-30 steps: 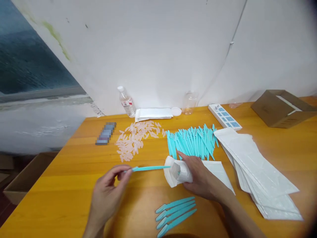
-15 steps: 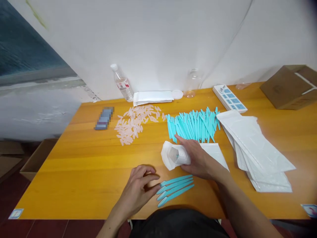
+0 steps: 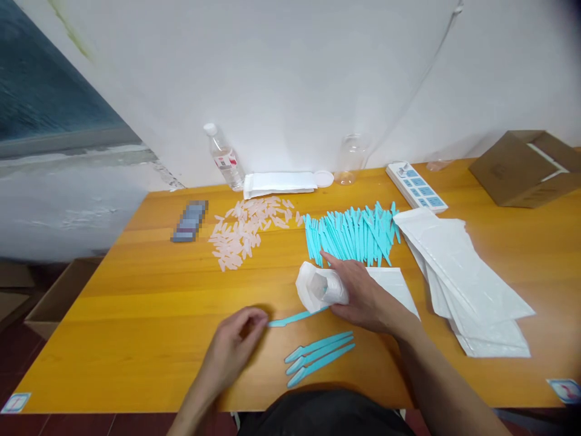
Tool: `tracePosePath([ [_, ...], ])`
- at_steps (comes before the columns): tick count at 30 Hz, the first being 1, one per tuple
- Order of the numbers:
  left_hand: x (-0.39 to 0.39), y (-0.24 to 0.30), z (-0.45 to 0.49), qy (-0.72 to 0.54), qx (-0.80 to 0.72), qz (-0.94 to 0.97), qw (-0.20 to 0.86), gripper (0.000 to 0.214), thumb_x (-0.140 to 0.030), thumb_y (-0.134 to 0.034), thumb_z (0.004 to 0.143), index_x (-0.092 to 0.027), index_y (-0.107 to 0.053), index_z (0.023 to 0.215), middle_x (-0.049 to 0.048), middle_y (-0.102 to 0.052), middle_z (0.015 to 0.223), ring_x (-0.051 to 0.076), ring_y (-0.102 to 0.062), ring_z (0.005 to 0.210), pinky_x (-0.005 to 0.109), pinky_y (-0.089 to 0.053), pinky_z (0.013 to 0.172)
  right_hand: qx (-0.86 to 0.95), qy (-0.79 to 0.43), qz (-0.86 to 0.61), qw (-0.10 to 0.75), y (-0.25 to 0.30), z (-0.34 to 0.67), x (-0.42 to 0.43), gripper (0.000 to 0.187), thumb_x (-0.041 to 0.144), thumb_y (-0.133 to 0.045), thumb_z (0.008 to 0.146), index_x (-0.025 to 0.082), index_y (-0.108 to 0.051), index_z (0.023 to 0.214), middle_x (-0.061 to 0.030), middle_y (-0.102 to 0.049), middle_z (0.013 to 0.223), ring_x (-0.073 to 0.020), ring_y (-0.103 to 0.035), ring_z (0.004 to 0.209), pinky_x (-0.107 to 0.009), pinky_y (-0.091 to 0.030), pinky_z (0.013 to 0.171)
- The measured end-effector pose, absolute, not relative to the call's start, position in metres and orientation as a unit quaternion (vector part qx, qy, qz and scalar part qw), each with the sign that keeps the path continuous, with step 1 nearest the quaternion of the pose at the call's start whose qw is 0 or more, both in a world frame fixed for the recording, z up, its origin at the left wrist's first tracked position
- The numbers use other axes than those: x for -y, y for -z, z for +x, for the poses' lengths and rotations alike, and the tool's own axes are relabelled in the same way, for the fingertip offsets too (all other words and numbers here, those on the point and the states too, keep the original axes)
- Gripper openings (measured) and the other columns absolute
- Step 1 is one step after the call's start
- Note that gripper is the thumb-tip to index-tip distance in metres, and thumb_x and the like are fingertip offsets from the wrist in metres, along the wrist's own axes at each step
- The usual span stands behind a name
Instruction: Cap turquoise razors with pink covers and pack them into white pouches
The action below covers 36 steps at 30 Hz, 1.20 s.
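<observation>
My right hand point(image 3: 358, 293) grips a white plastic bag point(image 3: 313, 284) and keeps its mouth open toward the left. My left hand point(image 3: 233, 342) pinches the end of a turquoise razor stick point(image 3: 295, 317) whose far tip lies at the bag's mouth. Three more turquoise sticks point(image 3: 320, 351) rest side by side on the wooden table point(image 3: 154, 303), just in front of the bag. A big heap of the same turquoise sticks point(image 3: 351, 233) lies beyond my right hand.
Several pale pink caps point(image 3: 245, 230) are scattered left of the heap. Flat white bags point(image 3: 463, 272) are stacked at the right. Along the wall stand a water bottle point(image 3: 222, 154), a clear jar point(image 3: 349, 160), a power strip point(image 3: 415, 184) and a cardboard box point(image 3: 521, 166).
One second ago my left hand fed a stick into the bag, then reached to the sticks near the table edge. Now it holds one of them at the bag's mouth; three remain.
</observation>
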State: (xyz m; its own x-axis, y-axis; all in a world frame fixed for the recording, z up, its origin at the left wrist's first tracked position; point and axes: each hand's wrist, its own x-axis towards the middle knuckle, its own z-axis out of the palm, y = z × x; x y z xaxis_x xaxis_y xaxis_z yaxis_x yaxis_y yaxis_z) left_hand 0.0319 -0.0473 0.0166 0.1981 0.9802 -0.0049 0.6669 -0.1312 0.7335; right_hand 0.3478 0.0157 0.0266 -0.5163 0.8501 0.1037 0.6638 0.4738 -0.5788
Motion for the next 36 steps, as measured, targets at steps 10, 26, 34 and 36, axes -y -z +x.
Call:
tracePosePath([
  [10, 0.053, -0.011, 0.038, -0.209, -0.537, 0.781, 0.241, 0.02, -0.032, -0.057, 0.097, -0.024, -0.074, 0.102, 0.0078, -0.072, 0.101, 0.021, -0.069, 0.094, 0.032, -0.056, 0.085, 0.835, -0.243, -0.456, 0.189, -0.027, 0.348, -0.013, 0.093, 0.016, -0.058, 0.074, 0.022, -0.018, 0.158, -0.015, -0.051, 0.146, -0.0332, -0.048, 0.132, -0.051, -0.035, 0.108],
  [26, 0.016, -0.052, 0.087, -0.277, -0.456, 0.826, 0.183, 0.04, -0.028, -0.056, 0.097, -0.035, -0.061, 0.136, 0.0093, -0.065, 0.117, 0.025, -0.062, 0.108, 0.04, -0.054, 0.092, 0.842, -0.254, -0.427, 0.209, -0.031, 0.337, -0.008, 0.096, 0.013, -0.06, 0.07, 0.021, -0.02, 0.157, -0.0155, -0.051, 0.146, -0.0323, -0.048, 0.132, -0.051, -0.038, 0.109],
  [34, 0.07, -0.024, 0.046, -0.216, -0.466, 0.832, 0.209, 0.034, -0.041, -0.08, 0.076, -0.034, -0.074, 0.108, 0.0075, -0.071, 0.094, 0.027, -0.068, 0.085, 0.039, -0.061, 0.072, 0.824, -0.265, -0.436, 0.246, -0.032, 0.344, -0.011, 0.097, 0.016, -0.062, 0.072, 0.024, -0.018, 0.158, -0.0144, -0.052, 0.144, -0.0336, -0.049, 0.13, -0.052, -0.038, 0.108],
  [36, 0.078, -0.016, 0.045, -0.202, -0.468, 0.837, 0.202, 0.026, -0.036, -0.077, 0.079, -0.035, -0.075, 0.105, 0.0058, -0.07, 0.089, 0.026, -0.068, 0.081, 0.039, -0.06, 0.068, 0.821, -0.266, -0.434, 0.259, -0.032, 0.343, -0.011, 0.097, 0.017, -0.063, 0.073, 0.025, -0.017, 0.159, -0.0139, -0.052, 0.143, -0.0332, -0.048, 0.131, -0.051, -0.037, 0.11],
])
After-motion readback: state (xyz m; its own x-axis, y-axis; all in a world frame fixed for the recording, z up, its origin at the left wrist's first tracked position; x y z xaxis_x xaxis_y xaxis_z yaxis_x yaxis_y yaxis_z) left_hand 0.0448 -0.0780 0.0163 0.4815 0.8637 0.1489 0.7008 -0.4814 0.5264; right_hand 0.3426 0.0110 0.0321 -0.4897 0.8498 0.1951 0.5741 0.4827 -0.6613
